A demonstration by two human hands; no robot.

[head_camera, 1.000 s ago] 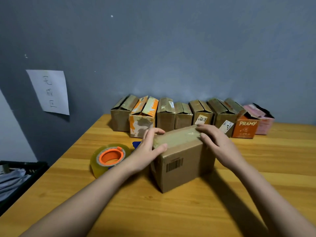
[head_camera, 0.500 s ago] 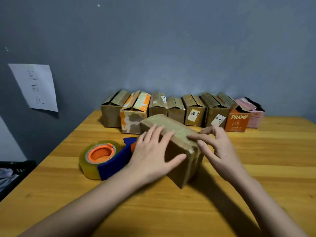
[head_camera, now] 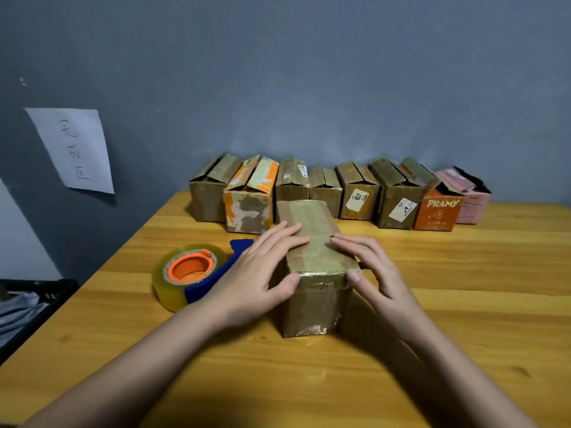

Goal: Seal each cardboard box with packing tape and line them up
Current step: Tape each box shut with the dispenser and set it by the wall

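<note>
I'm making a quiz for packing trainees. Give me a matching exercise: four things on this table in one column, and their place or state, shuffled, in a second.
Things:
1. tape dispenser
2. box under the hands
3. PRAMY box
4. pink box

Place or state:
A. far right end of the row by the wall
B. orange, second from the right in the row
C. taped along its top, left hand and right hand pressing on it
D. lying on the table left of the hands, clear roll on an orange core

Pairs: 1-D, 2-C, 3-B, 4-A
</note>
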